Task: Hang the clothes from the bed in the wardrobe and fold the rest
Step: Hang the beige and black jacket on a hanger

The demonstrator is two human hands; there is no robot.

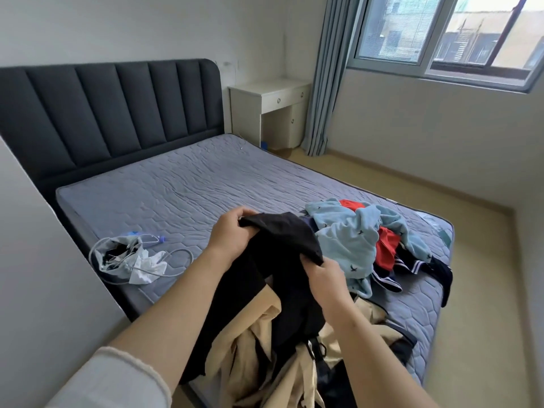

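the left hand (232, 231) grips one end of a black garment (282, 260), fingers curled round the edge with the thumb on top, and the right hand (323, 275) pinches the other end of that same edge, so the cloth is stretched between them above the near part of the bed (182, 189). the rest of the black garment hangs down toward 6 o'clock, falling over a beige garment (259, 348) that lies crumpled on the near corner of the mattress. a small dark piece shows against the beige cloth at about 5 o'clock from the hands, possibly a hanger hook or a strap buckle, too dark to tell. at 3 o'clock from the hands lies a heap of clothes: a light blue top with small dark bird marks (350, 242), a red piece (387, 248) tucked into it, and a navy garment with white stripes (412, 269) trailing toward the bed's right edge. at 9 o'clock from the hands sits a grey drawstring bag (117, 257) with white paper and a thin cable looped round it, well apart from the clothes. a dark padded headboard (112, 113) stands at 11 o'clock, a white bedside desk (270, 104) at 12 o'clock, and a blue-grey curtain (326, 83) beside a window (441, 36) at 1 o'clock.
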